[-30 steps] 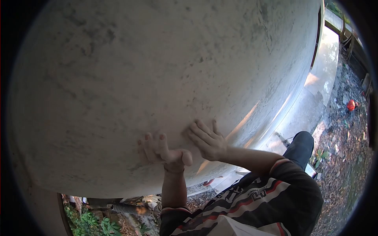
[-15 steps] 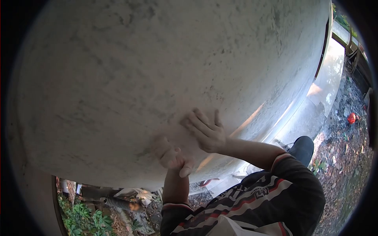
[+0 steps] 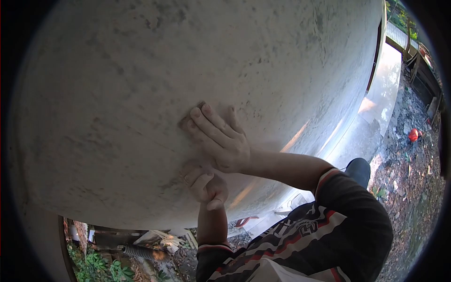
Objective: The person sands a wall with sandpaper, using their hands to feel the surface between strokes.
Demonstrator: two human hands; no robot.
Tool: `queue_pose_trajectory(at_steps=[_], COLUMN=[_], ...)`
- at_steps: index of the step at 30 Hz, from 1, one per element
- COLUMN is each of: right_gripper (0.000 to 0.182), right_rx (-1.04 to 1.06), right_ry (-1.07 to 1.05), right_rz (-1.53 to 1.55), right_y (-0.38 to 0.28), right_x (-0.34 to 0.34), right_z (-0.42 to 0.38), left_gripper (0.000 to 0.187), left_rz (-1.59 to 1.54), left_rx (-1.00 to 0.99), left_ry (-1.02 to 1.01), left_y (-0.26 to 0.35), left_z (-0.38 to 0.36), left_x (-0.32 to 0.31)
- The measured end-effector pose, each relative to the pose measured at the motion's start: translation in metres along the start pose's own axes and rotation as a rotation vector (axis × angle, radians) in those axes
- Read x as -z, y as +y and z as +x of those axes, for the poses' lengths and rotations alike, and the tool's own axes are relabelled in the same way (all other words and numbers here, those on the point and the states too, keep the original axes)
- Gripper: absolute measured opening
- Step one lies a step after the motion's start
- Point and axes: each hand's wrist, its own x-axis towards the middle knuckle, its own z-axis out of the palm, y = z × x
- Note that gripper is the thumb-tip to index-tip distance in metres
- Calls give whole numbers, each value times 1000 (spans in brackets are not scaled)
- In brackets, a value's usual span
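Note:
A large pale curved surface (image 3: pixel 141 61) with grey blotches fills most of the view. Against its lower middle lies my right hand (image 3: pixel 218 136), back towards me, with the front fingers close together and the little finger apart. A dark brownish edge shows around its fingertips; what lies under them is hidden. Just below, my left hand (image 3: pixel 201 184) is near the same surface, its fingers curled in and its thumb sticking out to the lower right. A ring-like band shows on one finger. Whatever the curled fingers hold, if anything, is hidden.
A dark shoe (image 3: pixel 358 173) shows at the right, beside littered ground (image 3: pixel 399 207) and a red object (image 3: pixel 413 135). Pale panels (image 3: pixel 387 80) stand at the upper right. Below left are green plants (image 3: pixel 94 263), a ribbed dark hose (image 3: pixel 145 253) and wood scraps (image 3: pixel 167 238).
My right hand has moved up and left along the surface, its fingers now closer together. My left hand stays near its earlier place and looks less blurred. The view has shifted slightly.

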Motion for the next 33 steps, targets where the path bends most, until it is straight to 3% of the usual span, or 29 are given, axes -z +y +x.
queue_pose_trajectory(at_steps=[6, 13, 16, 20, 25, 28, 31, 33], right_gripper=[54, 58, 54, 54, 52, 50, 41, 44], right_rx=[-18, -109, -72, -17, -70, -48, 41, 69], right_ry=[-139, 57, -174, -51, 91, -70, -65, -5], right_rz=[-98, 154, -40, -67, 18, -52, -99, -108], right_y=[10, 1, 4, 8, 1, 5, 12, 19], right_x=[-1, -3, -2, -5, -6, 0, 4, 2], right_z=[-86, -2, -72, -84, 13, -34, -58, -25], left_gripper=[64, 65, 65, 65, 64, 63, 63, 63], left_rz=[-46, -27, -45, -20, -24, -24, -2, 21], left_rx=[-46, 3, -7, 2, 22, -8, -66, -72], left_ry=[30, -24, -3, -71, -39, -13, -47, -91], left_y=[-4, 1, 0, 2, 4, 1, -4, -3], left_z=[2, 6, 5, 6, 7, 7, 6, 5], left_x=[-5, -2, -5, 0, -5, -5, -5, -1])
